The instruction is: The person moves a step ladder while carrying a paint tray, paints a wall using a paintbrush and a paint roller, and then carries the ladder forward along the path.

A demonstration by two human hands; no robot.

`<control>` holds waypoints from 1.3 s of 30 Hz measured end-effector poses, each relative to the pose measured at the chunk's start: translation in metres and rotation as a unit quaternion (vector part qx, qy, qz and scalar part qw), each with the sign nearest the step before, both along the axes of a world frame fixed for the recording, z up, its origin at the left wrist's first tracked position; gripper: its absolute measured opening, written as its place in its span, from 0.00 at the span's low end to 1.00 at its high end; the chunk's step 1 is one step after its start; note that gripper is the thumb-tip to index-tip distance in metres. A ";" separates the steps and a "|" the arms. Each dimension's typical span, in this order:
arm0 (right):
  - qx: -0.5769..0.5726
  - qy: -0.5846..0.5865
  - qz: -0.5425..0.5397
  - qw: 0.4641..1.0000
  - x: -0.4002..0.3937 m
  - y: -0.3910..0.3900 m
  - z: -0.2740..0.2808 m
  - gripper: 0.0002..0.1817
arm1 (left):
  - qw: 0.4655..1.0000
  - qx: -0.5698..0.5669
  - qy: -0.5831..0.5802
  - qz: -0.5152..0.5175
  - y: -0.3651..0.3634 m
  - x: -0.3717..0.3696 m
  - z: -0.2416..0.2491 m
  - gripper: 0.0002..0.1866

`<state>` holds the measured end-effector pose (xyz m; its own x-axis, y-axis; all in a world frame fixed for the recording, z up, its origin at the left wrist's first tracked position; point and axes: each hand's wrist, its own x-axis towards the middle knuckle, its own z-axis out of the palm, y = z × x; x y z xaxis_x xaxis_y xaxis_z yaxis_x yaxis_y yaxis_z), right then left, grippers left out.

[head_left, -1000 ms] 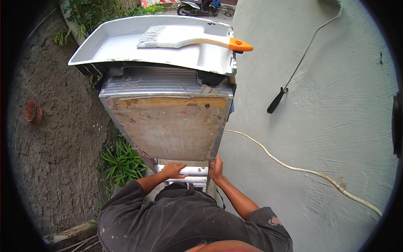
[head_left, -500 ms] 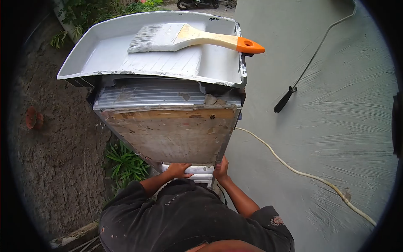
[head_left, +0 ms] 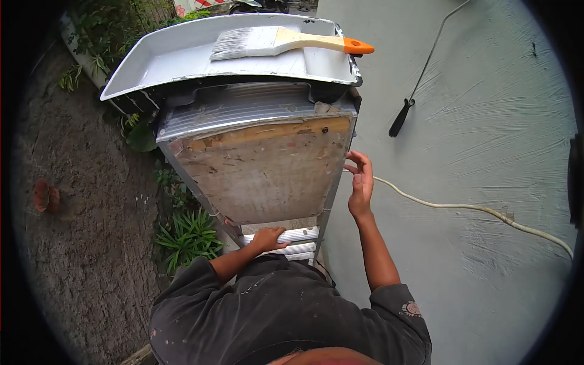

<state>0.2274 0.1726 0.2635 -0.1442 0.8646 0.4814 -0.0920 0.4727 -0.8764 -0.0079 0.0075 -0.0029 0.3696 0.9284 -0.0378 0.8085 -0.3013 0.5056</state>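
A metal ladder point(head_left: 249, 121) with a worn board point(head_left: 261, 176) on its near face stands in front of me. My left hand point(head_left: 269, 239) is wrapped over a white ribbed rung point(head_left: 299, 234) low on it. My right hand point(head_left: 361, 182) is raised beside the ladder's right rail, fingers curved but apart, with no object visible in it. On the ladder's top sits a white paint tray point(head_left: 164, 62). A paint-coated brush point(head_left: 252, 44) with an orange handle end lies across the tray, its bristles pointing left.
A grey wall point(head_left: 462, 158) rises at the right, with a black-handled roller frame point(head_left: 399, 118) against it. A cream cable point(head_left: 438, 205) runs across it. Green plants point(head_left: 190, 240) grow left of the ladder, beside rough brown ground point(head_left: 91, 243).
My right hand has left the lower part of the ladder and risen along its right side, opening. My left hand stays on the rung. The view has shifted slightly.
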 end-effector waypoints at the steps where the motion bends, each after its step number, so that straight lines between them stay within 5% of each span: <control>1: -0.001 0.000 -0.001 1.000 -0.009 -0.003 0.009 0.36 | 1.000 -0.007 0.003 0.001 -0.001 0.000 0.001 0.30; 4: -0.044 -0.032 0.059 0.997 -0.037 -0.014 0.025 0.47 | 1.000 -0.022 -0.015 0.000 0.000 -0.001 0.003 0.30; 18: -0.006 0.013 -0.017 1.000 -0.047 -0.003 -0.007 0.46 | 0.997 -0.068 0.009 -0.018 -0.012 0.002 0.006 0.36; 20: -0.016 0.015 -0.001 1.000 -0.046 -0.005 -0.006 0.46 | 0.957 -0.238 -0.009 -0.164 -0.013 -0.006 0.049 0.38; 21: -0.017 0.016 0.001 1.000 -0.046 -0.004 -0.007 0.46 | 0.874 -0.382 -0.077 -0.290 0.002 -0.006 0.110 0.39; 23: -0.008 0.004 -0.015 1.000 -0.045 -0.002 -0.010 0.46 | 0.830 -0.417 -0.140 -0.343 -0.002 -0.009 0.220 0.36; 27: -0.012 0.005 -0.014 1.000 -0.045 -0.001 -0.012 0.45 | 0.797 -0.240 -0.295 -0.469 -0.010 -0.017 0.369 0.27; 29: 0.005 0.000 -0.029 1.000 -0.046 -0.001 -0.010 0.44 | 0.738 -0.036 -0.471 -0.482 -0.020 -0.017 0.413 0.20; 30: 0.003 0.001 -0.030 1.000 -0.046 -0.001 -0.010 0.44 | 0.738 -0.038 -0.471 -0.481 -0.028 -0.017 0.429 0.20; 35: 0.000 0.000 -0.041 0.999 -0.047 -0.002 -0.010 0.44 | 0.639 0.298 -0.660 -0.259 -0.069 0.002 0.480 0.13; 39: -0.001 -0.001 -0.044 0.999 -0.047 0.001 -0.011 0.44 | 0.594 0.299 -0.689 -0.286 -0.083 0.017 0.493 0.17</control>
